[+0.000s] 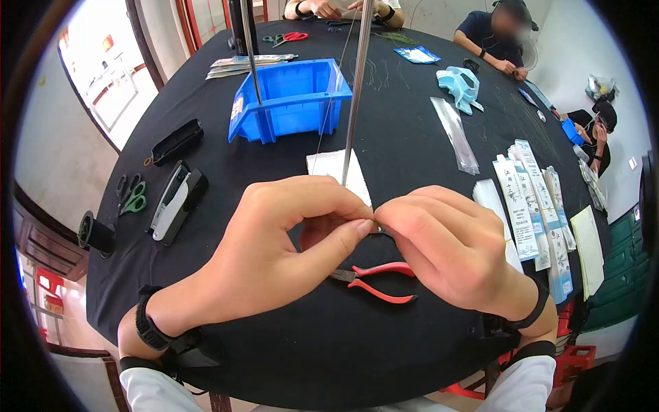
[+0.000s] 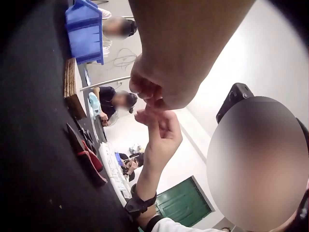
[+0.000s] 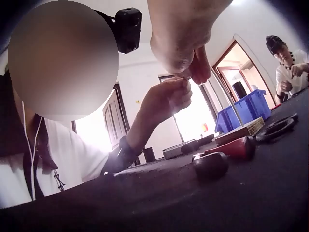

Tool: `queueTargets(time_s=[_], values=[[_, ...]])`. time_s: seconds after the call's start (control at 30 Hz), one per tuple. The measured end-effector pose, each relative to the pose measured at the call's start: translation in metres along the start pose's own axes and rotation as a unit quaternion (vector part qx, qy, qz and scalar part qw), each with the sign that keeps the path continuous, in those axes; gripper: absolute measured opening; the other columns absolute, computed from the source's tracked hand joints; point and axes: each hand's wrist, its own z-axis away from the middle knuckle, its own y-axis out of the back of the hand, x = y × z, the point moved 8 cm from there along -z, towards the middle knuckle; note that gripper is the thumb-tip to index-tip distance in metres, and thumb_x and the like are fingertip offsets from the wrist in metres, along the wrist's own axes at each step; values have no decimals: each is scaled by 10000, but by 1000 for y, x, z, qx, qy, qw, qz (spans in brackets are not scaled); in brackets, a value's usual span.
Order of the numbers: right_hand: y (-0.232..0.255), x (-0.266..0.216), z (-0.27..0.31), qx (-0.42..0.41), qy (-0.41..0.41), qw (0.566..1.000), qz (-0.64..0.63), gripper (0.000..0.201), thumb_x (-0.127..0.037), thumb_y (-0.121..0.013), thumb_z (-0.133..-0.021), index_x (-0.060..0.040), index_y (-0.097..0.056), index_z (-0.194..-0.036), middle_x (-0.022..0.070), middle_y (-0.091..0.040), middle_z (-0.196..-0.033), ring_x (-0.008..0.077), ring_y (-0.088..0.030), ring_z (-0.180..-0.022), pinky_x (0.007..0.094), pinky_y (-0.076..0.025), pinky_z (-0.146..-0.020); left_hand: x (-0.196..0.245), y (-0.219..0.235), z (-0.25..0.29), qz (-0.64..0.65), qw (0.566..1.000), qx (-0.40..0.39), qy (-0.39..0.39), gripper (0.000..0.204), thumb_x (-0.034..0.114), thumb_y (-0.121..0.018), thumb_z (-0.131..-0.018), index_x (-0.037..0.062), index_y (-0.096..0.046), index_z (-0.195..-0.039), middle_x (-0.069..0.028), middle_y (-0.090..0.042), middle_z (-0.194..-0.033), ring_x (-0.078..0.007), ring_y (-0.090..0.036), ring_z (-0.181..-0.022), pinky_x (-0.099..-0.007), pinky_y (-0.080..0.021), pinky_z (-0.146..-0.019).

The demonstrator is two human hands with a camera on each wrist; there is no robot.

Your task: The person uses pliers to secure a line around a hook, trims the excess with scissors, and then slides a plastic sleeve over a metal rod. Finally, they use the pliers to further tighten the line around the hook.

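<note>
Both hands meet fingertip to fingertip above the table in the head view. The left hand (image 1: 285, 244) pinches something tiny between thumb and index finger; what it is cannot be made out. Against it, the right hand (image 1: 446, 247) has its thumb and fingers pinched together at the same spot. Below them lie red-handled pliers (image 1: 377, 283), jaws toward the left. A thin metal rod (image 1: 357, 89) rises from a white-topped block (image 1: 336, 168) just behind the hands. The left wrist view shows the left hand (image 2: 164, 79) above the right hand (image 2: 161, 133), fingertips close together.
A blue bin (image 1: 295, 103) stands behind the block. On the left are a stapler (image 1: 178, 202), a black tray (image 1: 177, 142), green-handled scissors (image 1: 134, 196) and a black spool (image 1: 96, 233). Printed packets (image 1: 518, 206) lie right, near a clear sleeve (image 1: 454, 134). Other people sit around the table.
</note>
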Motion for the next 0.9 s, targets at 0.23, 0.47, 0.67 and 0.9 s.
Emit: queueTargets(time_s=[0.23,0.47,0.67,0.9], values=[[-15,13,4,-71,-147,986,-35,264,-165,-716,-715,11,-581,-859,84,-539,-713,225,-568,-664,316,-481,-572,-5,8,-1,-47,998,34,-14,92,8,-594,-820,-44,-642,-879,-50,-608,-771,-54,-523,-664,-193,-387,-571],[-70,-15,44,-337,-104,931,-89,361,-312,-711,-723,-9,-574,-864,104,-465,-1000,236,-497,-885,333,-457,-701,-7,14,1,-31,996,79,-2,97,1,-593,-808,-40,-668,-856,-57,-626,-778,-59,-520,-660,-196,-381,-570],[-75,8,52,-283,-213,904,-239,203,-186,-642,-791,-11,-569,-863,92,-513,-839,221,-523,-755,304,-444,-671,-14,23,3,79,985,153,9,140,59,-585,-818,-40,-681,-839,-55,-613,-707,-59,-496,-617,-200,-362,-542],[-61,41,66,-71,-491,634,-593,172,-120,-552,-878,32,-581,-953,101,-587,-935,155,-574,-861,381,-490,-846,-17,26,3,130,977,157,61,180,123,-597,-809,-27,-694,-822,-67,-625,-700,-61,-468,-581,-195,-334,-522]])
